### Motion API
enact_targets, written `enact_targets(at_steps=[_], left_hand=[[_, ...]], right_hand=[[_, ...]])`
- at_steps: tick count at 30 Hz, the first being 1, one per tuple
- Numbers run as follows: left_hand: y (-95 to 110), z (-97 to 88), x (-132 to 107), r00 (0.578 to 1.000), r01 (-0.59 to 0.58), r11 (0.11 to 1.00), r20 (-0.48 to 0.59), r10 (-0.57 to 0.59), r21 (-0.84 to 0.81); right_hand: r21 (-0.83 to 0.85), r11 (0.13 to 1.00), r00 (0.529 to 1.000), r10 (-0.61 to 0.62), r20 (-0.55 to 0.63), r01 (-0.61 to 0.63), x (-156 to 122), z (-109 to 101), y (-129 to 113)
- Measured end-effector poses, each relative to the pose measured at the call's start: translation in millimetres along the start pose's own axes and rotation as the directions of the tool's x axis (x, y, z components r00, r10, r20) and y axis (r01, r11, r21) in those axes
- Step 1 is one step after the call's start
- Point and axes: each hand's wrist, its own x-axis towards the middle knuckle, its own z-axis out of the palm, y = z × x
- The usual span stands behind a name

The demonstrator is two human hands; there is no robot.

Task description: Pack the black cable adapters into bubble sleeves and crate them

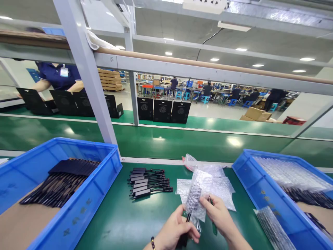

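Note:
My left hand [177,227] is closed around the black cable end of an adapter that sticks up into a clear bubble-wrap bag [197,194]. My right hand [218,213] pinches the lower edge of that same bag from the right. Beneath the bag lies a small stack of flat bubble-wrap bags [223,187] on the green table. To the left of my hands rests a row of several black adapters with cables [148,183].
A blue bin [85,205] at the left holds black adapters on brown card. At the right, a blue bin [262,194] holds bagged adapters. Beyond is a green conveyor with black boxes [162,111]; a person in dark blue [58,76] works at the far left.

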Motion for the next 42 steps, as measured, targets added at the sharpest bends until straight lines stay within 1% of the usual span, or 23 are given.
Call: enact_targets(at_steps=[1, 2, 3, 5, 6, 7, 10, 12, 14, 16, 19, 22, 25, 27, 28, 29, 31, 33, 35, 37, 38, 40, 42], left_hand=[[-1.4, -0.3, 0.2, 0.999, 0.020, 1.000, 0.038, -0.020, -0.013], [-3.0, -0.5, 0.4, 0.997, 0.043, 0.998, 0.070, -0.040, -0.034], [-4.6, -0.7, 0.6, 0.994, 0.063, 0.996, 0.094, -0.057, -0.058], [-6.5, -0.9, 0.5, 0.989, 0.086, 0.992, 0.125, -0.074, -0.095], [-6.3, -0.7, 0.0, 0.988, 0.089, 0.990, 0.132, -0.074, -0.109], [-5.2, -0.4, -0.9, 0.987, 0.091, 0.989, 0.140, -0.074, -0.120], [2.0, 2.3, -4.8, 0.976, 0.139, 0.977, 0.189, -0.107, -0.164], [6.2, 5.2, -6.6, 0.973, 0.173, 0.965, 0.186, -0.137, -0.196], [6.8, 8.5, -6.5, 0.985, 0.161, 0.965, 0.103, -0.142, -0.209], [3.8, 10.8, -4.7, 0.993, 0.107, 0.971, -0.016, -0.113, -0.215], [-2.1, 11.7, -2.1, 0.990, 0.072, 0.974, -0.106, -0.097, -0.216], [-2.3, 12.3, -3.7, 0.991, 0.089, 0.980, -0.085, -0.105, -0.179], [4.4, 13.5, -7.0, 0.993, 0.107, 0.987, -0.038, -0.112, -0.118], [9.7, 13.0, -7.5, 0.987, 0.135, 0.987, -0.073, -0.141, -0.082], [11.8, 12.0, -6.9, 0.982, 0.149, 0.986, -0.104, -0.156, -0.069], [13.2, 10.7, -5.8, 0.977, 0.158, 0.986, -0.136, -0.164, -0.056], [14.2, 7.7, -2.8, 0.970, 0.158, 0.987, -0.185, -0.160, -0.022], [14.1, 5.2, 0.1, 0.965, 0.142, 0.989, -0.229, -0.128, 0.049], [15.1, 4.4, 0.8, 0.956, 0.119, 0.972, -0.286, -0.058, 0.201], [19.6, 5.0, -2.4, 0.947, 0.091, 0.897, -0.316, 0.057, 0.433], [23.5, 5.2, -5.6, 0.944, 0.078, 0.824, -0.307, 0.120, 0.561], [34.5, 2.8, -14.7, 0.939, 0.056, 0.621, -0.252, 0.233, 0.782], [48.5, -6.6, -25.9, 0.924, 0.065, 0.394, -0.204, 0.323, 0.917]], right_hand=[[0.019, 1.000, 1.000, 0.020, 0.010, -0.020, -0.6, -2.3, -2.6], [0.027, 0.999, 0.998, 0.037, 0.058, -0.039, -1.4, -4.1, -4.8], [0.024, 0.998, 0.989, 0.051, 0.138, -0.055, -2.6, -5.4, -6.5], [0.005, 0.997, 0.951, 0.071, 0.301, -0.076, -5.7, -6.5, -8.2], [0.001, 0.996, 0.934, 0.078, 0.348, -0.084, -7.5, -6.5, -8.4], [0.007, 0.996, 0.928, 0.082, 0.363, -0.091, -9.3, -6.2, -8.3], [0.075, 0.990, 0.937, 0.089, 0.338, -0.121, -14.5, -4.1, -7.8], [0.099, 0.986, 0.936, 0.097, 0.337, -0.138, -17.3, -0.7, -8.2], [0.060, 0.990, 0.932, 0.100, 0.349, -0.128, -19.3, 4.6, -9.3], [-0.012, 0.997, 0.931, 0.073, 0.358, -0.073, -20.7, 11.4, -10.1], [-0.087, 0.996, 0.954, 0.014, 0.300, 0.012, -23.3, 21.1, -10.0], [-0.141, 0.989, 0.978, -0.018, 0.208, 0.049, -28.4, 21.5, -11.2], [-0.276, 0.956, 0.977, -0.045, 0.206, 0.102, -34.9, 1.5, -17.8], [-0.451, 0.885, 0.979, -0.021, 0.205, 0.114, -38.8, -24.2, -21.4], [-0.555, 0.826, 0.983, 0.010, 0.181, 0.094, -40.3, -39.6, -21.2], [-0.657, 0.752, 0.989, 0.053, 0.138, 0.052, -41.5, -56.1, -19.0], [-0.817, 0.567, 0.985, 0.173, 0.000, -0.099, -42.4, -89.1, -8.2], [-0.885, 0.372, 0.937, 0.308, -0.167, -0.280, -41.5, -118.5, 8.3], [-0.883, 0.239, 0.869, 0.400, -0.290, -0.404, -39.8, -141.1, 25.1], [-0.862, 0.183, 0.824, 0.440, -0.358, -0.472, -38.8, -156.0, 37.5], [-0.854, 0.174, 0.812, 0.447, -0.376, -0.491, -38.7, -160.9, 41.4], [-0.843, 0.161, 0.797, 0.455, -0.398, -0.513, -39.3, -167.0, 45.6], [-0.841, 0.162, 0.793, 0.459, -0.400, -0.517, -40.1, -170.2, 46.7]])
